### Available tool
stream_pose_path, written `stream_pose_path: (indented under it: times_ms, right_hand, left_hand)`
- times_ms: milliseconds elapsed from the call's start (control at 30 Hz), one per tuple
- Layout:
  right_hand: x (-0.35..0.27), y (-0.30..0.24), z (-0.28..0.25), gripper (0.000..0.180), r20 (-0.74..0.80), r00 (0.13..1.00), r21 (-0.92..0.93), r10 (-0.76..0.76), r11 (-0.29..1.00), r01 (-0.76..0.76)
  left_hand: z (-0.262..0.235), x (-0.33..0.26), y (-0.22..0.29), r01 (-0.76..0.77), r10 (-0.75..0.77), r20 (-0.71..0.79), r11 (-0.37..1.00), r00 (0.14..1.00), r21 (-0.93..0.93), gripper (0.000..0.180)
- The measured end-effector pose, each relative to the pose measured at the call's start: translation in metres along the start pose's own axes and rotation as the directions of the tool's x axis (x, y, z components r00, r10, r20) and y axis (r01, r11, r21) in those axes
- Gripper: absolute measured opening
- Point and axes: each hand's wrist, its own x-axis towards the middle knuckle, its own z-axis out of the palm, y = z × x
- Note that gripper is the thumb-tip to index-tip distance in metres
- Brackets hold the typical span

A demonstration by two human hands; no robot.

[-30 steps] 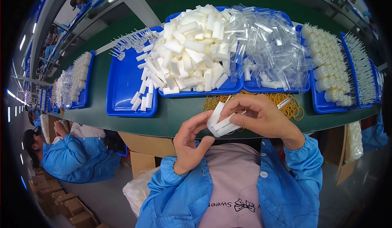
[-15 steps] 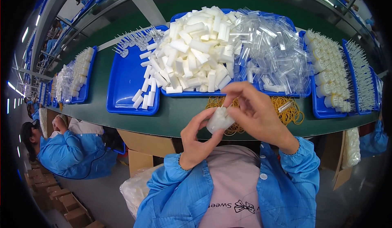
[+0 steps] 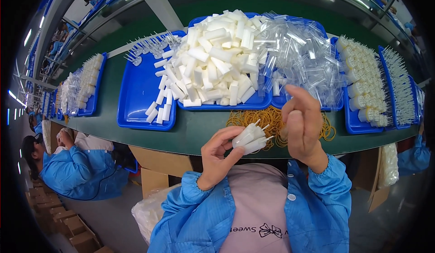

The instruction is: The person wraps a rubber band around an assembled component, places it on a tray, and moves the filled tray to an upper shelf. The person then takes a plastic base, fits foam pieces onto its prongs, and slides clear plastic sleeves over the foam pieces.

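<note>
Trays crowd green bench along factory line.

Long green workbench, grey floor, ceiling strip lights

head-worn fisheye, looking down, hands close
</note>
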Motion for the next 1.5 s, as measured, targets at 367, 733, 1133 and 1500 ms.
stream_pose_path:
  times_ms: [367, 733, 1133, 1500]
  right_hand:
    - [0.002, -0.019, 0.017, 0.043, 0.106, 0.942, 0.466, 0.320, 0.821, -0.331]
    - [-0.004, -0.027, 0.023, 0.049, 0.081, 0.964, 0.389, 0.252, 0.883, -0.263]
    - [-0.004, -0.029, 0.020, 0.052, 0.048, 0.961, 0.495, 0.271, 0.830, -0.259]
    - [-0.005, -0.028, 0.026, 0.049, 0.024, 0.950, 0.555, 0.310, 0.786, -0.271]
  left_hand:
    - [0.002, 0.000, 0.000, 0.007, -0.009, -0.030, 0.998, 1.000, -0.061, 0.037]
    - [0.001, -0.003, 0.004, -0.042, 0.040, -0.058, 0.999, 0.997, -0.030, 0.037]
    - [-0.001, -0.005, 0.003, -0.102, 0.101, -0.056, 0.995, 0.993, -0.018, 0.036]
    - [0.000, -0.005, 0.005, -0.130, 0.132, -0.064, 0.991, 0.989, 0.029, 0.036]
